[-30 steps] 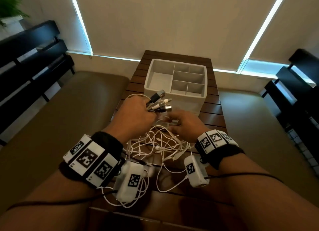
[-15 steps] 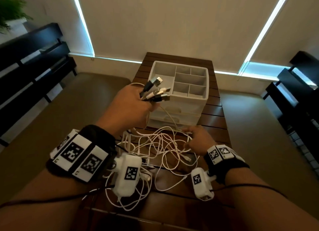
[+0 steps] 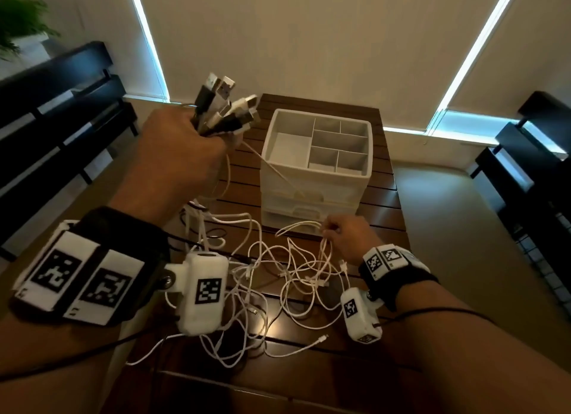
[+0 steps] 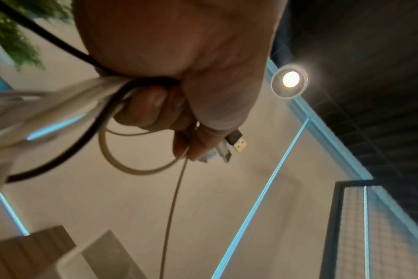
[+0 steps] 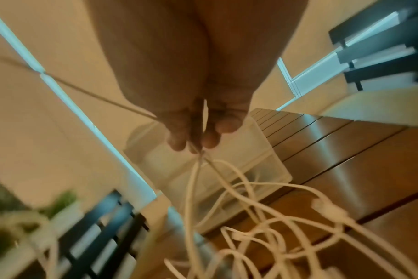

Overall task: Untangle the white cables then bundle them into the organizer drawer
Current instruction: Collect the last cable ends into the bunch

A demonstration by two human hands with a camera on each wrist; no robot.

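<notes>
My left hand (image 3: 182, 154) is raised left of the organizer and grips a bunch of USB plug ends (image 3: 225, 104); the wrist view shows my fingers (image 4: 150, 107) curled round the cords with plugs (image 4: 229, 147) sticking out. White cables (image 3: 272, 274) hang from it in a tangle on the wooden table (image 3: 383, 203). My right hand (image 3: 346, 234) sits low in front of the organizer and pinches white cable strands (image 5: 198, 166) between its fingertips (image 5: 177, 141). The white organizer (image 3: 318, 166) stands behind, its drawers shut; one cable stretches taut across its front.
Dark slatted benches stand at the left (image 3: 55, 110) and right (image 3: 531, 172). A potted plant (image 3: 21, 24) is at the far left. Blinds cover the windows behind the table. Wrist cameras (image 3: 204, 293) hang below both forearms over the cable pile.
My left hand has risen up and to the left with the plug bunch, pulling the cables taut. My right hand has slid right and nearer, pinching strands in front of the organizer.
</notes>
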